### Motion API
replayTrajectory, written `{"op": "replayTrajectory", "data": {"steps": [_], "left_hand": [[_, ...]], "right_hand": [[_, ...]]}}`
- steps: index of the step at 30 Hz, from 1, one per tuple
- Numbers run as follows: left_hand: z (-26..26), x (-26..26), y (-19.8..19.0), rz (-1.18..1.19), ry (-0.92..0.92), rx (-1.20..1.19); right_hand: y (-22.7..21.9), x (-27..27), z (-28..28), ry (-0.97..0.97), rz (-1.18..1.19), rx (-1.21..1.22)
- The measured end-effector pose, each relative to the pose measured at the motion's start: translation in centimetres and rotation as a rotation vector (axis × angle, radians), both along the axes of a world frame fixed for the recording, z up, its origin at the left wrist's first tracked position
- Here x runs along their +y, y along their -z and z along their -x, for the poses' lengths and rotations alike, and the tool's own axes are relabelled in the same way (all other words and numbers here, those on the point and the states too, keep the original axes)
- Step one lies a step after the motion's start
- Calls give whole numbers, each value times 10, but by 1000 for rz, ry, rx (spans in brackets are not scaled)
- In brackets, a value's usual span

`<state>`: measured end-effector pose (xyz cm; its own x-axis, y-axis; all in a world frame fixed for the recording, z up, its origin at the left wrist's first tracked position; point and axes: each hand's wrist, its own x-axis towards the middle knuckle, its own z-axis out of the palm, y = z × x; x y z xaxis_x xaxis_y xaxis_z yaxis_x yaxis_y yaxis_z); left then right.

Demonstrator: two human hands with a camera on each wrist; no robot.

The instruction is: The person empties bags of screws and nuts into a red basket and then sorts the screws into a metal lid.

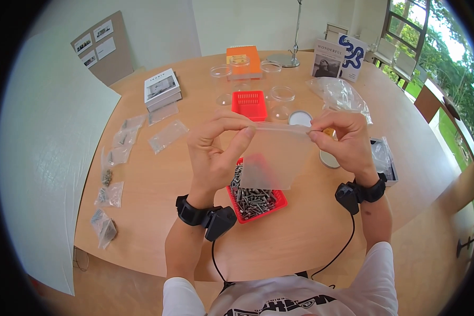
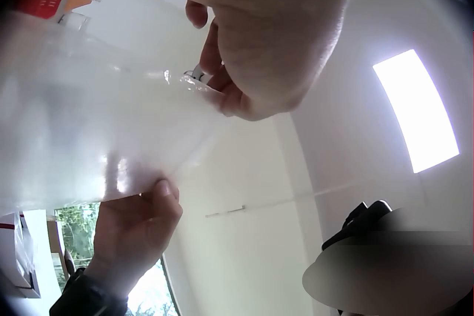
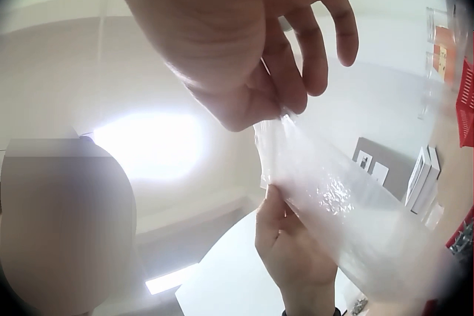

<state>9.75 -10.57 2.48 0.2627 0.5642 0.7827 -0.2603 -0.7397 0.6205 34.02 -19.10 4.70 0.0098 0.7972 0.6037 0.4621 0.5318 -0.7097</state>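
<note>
A translucent plastic bag hangs between both hands above the table. The left hand pinches its upper left corner between thumb and index finger; the right hand pinches the upper right corner. Behind and below the bag, a red basket holds many metal screws or bolts. In the left wrist view the bag stretches away from the left hand, with the right hand at its far edge. The right wrist view shows the bag below the right hand, the left hand pinching it farther down.
Small bags of hardware line the table's left side. Farther back are an empty red basket, clear round dishes, books and a lamp base. To the right lie a large plastic bag and a box.
</note>
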Motion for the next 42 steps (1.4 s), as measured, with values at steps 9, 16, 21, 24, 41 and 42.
{"op": "replayTrajectory", "data": {"steps": [9,16,21,24,41,42], "left_hand": [[-8,-30,4,110,67,-38],[20,-114,-11,336,893,-293],[28,-174,-39,560,938,-286],[25,-173,-47,537,916,-240],[29,-174,-47,379,656,-207],[29,-173,-44,358,639,-233]], "right_hand": [[-22,-28,-82,222,-131,18],[51,-94,-237,987,-17,189],[139,-118,-271,1372,312,-298],[131,-111,-243,1369,229,-457],[81,-56,-130,692,-41,-592],[78,-49,-117,647,-71,-570]]}}
